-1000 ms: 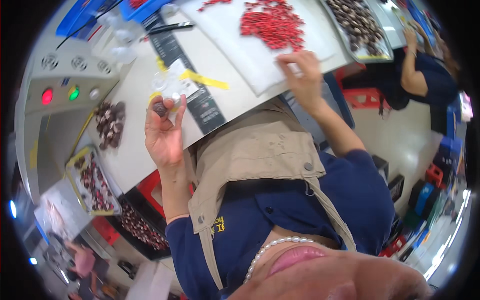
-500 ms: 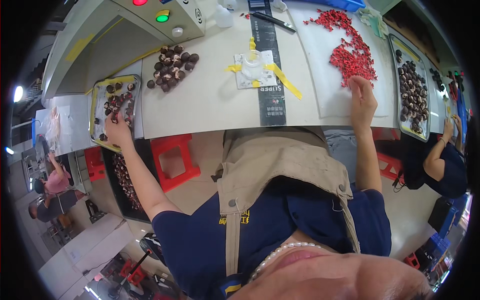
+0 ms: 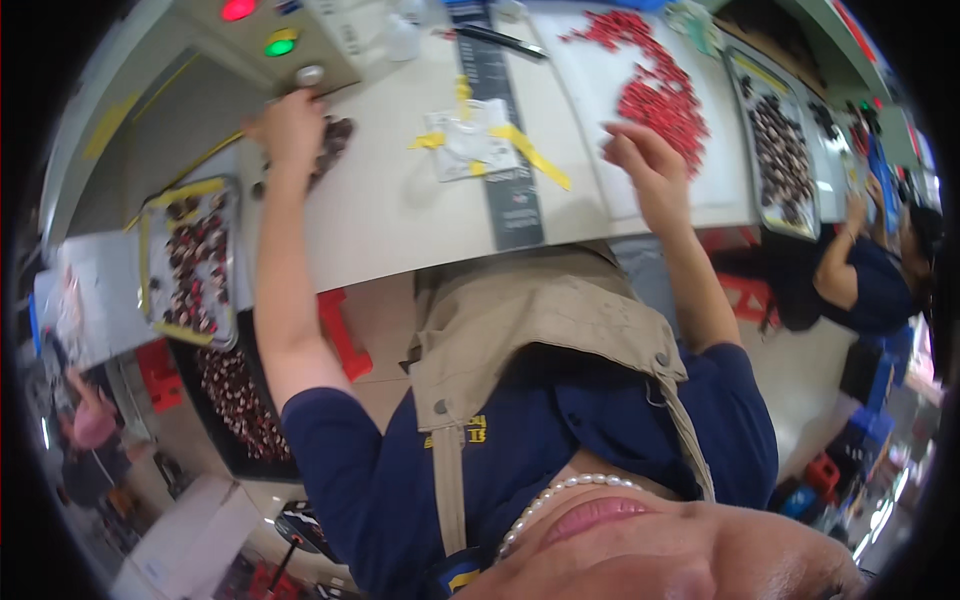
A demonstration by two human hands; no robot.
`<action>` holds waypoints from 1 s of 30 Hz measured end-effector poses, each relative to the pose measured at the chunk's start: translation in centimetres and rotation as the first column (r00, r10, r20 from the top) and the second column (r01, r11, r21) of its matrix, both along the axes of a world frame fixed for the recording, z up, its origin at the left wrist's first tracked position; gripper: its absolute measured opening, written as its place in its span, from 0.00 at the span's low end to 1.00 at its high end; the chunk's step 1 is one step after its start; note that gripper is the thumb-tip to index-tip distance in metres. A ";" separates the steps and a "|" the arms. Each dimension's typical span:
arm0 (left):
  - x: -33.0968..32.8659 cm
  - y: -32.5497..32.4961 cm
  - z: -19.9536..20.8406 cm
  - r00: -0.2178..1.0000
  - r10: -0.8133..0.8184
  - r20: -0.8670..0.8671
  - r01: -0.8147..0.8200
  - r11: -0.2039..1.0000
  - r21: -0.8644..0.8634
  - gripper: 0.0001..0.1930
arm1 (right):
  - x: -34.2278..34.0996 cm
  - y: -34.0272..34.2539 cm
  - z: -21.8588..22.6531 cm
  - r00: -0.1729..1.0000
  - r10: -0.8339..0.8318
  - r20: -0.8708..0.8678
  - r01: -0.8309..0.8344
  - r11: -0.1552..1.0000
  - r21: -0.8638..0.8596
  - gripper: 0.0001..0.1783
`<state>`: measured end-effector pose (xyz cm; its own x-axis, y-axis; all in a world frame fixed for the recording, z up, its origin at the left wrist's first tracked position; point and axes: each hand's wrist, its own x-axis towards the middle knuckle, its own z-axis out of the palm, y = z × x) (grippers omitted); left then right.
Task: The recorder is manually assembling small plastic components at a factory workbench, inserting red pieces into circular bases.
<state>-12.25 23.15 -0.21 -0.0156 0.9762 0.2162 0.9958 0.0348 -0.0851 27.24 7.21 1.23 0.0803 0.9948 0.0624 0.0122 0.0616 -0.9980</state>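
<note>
My left hand [image 3: 290, 132] is over the pile of dark brown, round nut-like balls [image 3: 334, 150], close to the white button [image 3: 310, 76] on the grey machine. Its fingers are smeared by motion and partly hidden, so I cannot tell whether it holds anything. My right hand [image 3: 650, 175] hovers beside the heap of small red pieces [image 3: 662, 108], fingers curled with thumb and fingertips together. Anything pinched there is too small to make out. Between the hands, a white square plate [image 3: 452, 165] with a clear round holder [image 3: 466, 140] is fixed by yellow tape.
At the left, a metal tray [image 3: 152, 318] holds dark balls with red bits. Another tray [image 3: 760, 215] of balls lies at the right. A black pen-like tool [image 3: 500, 42] and a white bottle [image 3: 403, 40] are farther back. A co-worker [image 3: 870, 270] sits at the right.
My left hand has left the left tray and moved up and right to the pile of balls. My right hand has drawn slightly away from the red pieces. The whole view has shifted.
</note>
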 end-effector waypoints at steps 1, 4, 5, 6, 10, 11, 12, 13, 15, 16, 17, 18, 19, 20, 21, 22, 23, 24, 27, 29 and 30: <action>-0.2 -0.6 0.1 0.999 -0.016 0.051 0.009 0.991 0.131 0.11 | 0.0 0.4 -0.5 0.994 0.069 -0.084 -0.069 0.998 0.002 0.13; 2.7 -3.1 1.5 0.729 -0.368 0.577 0.017 0.852 0.523 0.12 | -0.1 1.0 -0.8 0.959 0.082 -0.271 -0.104 0.992 -0.070 0.15; 3.9 -4.7 1.9 0.722 -0.376 0.581 0.030 0.856 0.516 0.12 | -0.1 1.2 -0.9 0.961 0.064 -0.269 -0.088 0.993 -0.078 0.15; 5.6 -6.5 2.2 0.379 -0.369 0.848 -0.046 0.908 0.416 0.13 | 0.0 1.2 -1.1 0.950 0.069 -0.305 -0.103 0.990 -0.099 0.15; 9.9 -12.9 2.0 -0.308 -0.055 0.950 0.180 0.977 0.115 0.16 | -0.1 1.3 -1.2 0.879 0.135 -0.457 -0.223 0.964 -0.145 0.15; 10.8 -13.7 1.3 -0.420 0.033 0.907 0.267 0.960 0.089 0.17 | -0.3 1.3 -1.1 0.878 0.138 -0.459 -0.229 0.962 -0.148 0.15; 11.7 -14.4 1.1 -0.484 0.098 0.870 0.313 0.947 0.067 0.17 | -0.5 1.2 -1.1 0.897 0.128 -0.424 -0.213 0.964 -0.160 0.15; 12.6 -14.8 0.9 -0.543 0.165 0.823 0.362 0.931 0.053 0.17 | -0.8 1.1 -1.0 0.916 0.115 -0.385 -0.192 0.967 -0.169 0.15; 14.0 -15.5 0.7 -0.612 0.221 0.759 0.385 0.922 0.042 0.17 | -0.7 0.9 -1.2 0.918 0.127 -0.375 -0.205 0.963 -0.177 0.14; 14.5 -15.7 0.5 -0.670 0.277 0.689 0.415 0.909 0.038 0.17 | -0.7 0.8 -1.2 0.921 0.135 -0.365 -0.212 0.960 -0.181 0.14; 14.8 -15.9 0.4 -0.678 0.306 0.668 0.417 0.909 0.006 0.17 | -0.8 0.8 -1.2 0.922 0.138 -0.362 -0.215 0.959 -0.182 0.14; 15.0 -16.0 0.3 -0.682 0.305 0.665 0.414 0.910 0.007 0.17 | -1.0 0.8 -1.0 0.919 0.123 -0.374 -0.203 0.962 -0.182 0.13; 15.2 -16.0 0.2 -0.678 0.323 0.660 0.430 0.903 0.000 0.17 | -1.1 0.8 -0.9 0.916 0.108 -0.385 -0.191 0.965 -0.182 0.12; 15.4 -16.0 0.1 -0.673 0.341 0.656 0.446 0.895 -0.008 0.16 | -1.2 0.9 -0.9 0.917 0.112 -0.382 -0.194 0.964 -0.184 0.12; 15.5 -16.0 -0.1 -0.675 0.335 0.658 0.444 0.896 0.000 0.16 | -1.2 0.9 -1.0 0.908 0.110 -0.404 -0.197 0.964 -0.180 0.12; 15.5 -16.0 -0.2 -0.677 0.335 0.655 0.444 0.896 0.001 0.16 | -1.3 1.0 -1.1 0.898 0.109 -0.426 -0.200 0.964 -0.176 0.11; 15.5 -16.0 -0.4 -0.687 0.316 0.654 0.441 0.897 0.029 0.16 | -1.4 1.1 -1.1 0.900 0.109 -0.423 -0.200 0.964 -0.176 0.11; 15.4 -16.0 -0.5 -0.697 0.301 0.651 0.440 0.896 0.056 0.15 | -1.7 1.2 -1.2 0.933 0.107 -0.345 -0.180 0.965 -0.189 0.11; 15.1 -16.0 -0.9 -0.714 0.312 0.626 0.442 0.895 0.057 0.16 | -2.7 1.5 -0.6 0.961 0.123 -0.247 -0.178 0.960 -0.217 0.11; 14.7 -16.0 -1.2 -0.715 0.309 0.627 0.436 0.898 0.056 0.17 | -3.4 1.9 0.0 0.963 0.147 -0.227 -0.200 0.952 -0.233 0.11; 14.5 -16.1 -1.3 -0.714 0.308 0.629 0.434 0.899 0.052 0.17 | -3.6 2.3 0.1 0.965 0.154 -0.211 -0.202 0.953 -0.225 0.11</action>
